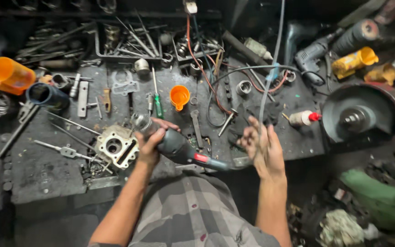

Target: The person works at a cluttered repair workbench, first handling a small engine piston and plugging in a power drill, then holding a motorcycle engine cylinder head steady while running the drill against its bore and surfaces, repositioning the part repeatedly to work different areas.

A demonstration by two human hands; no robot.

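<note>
Left hand (149, 145) gripping dark-green power tool (179, 147), red switch, metal head

Orange funnel (179, 97), seemingly dark-green power tool (179, 147), grey checked shirt (193, 215).

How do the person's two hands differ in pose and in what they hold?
The left hand is closed around a dark power tool; the right hand is open, fingers spread. The left is over the metal engine part; the right is by a hanging hose. Both look grimy.

Dark power tool (179, 147), tilted, in-hand
</note>
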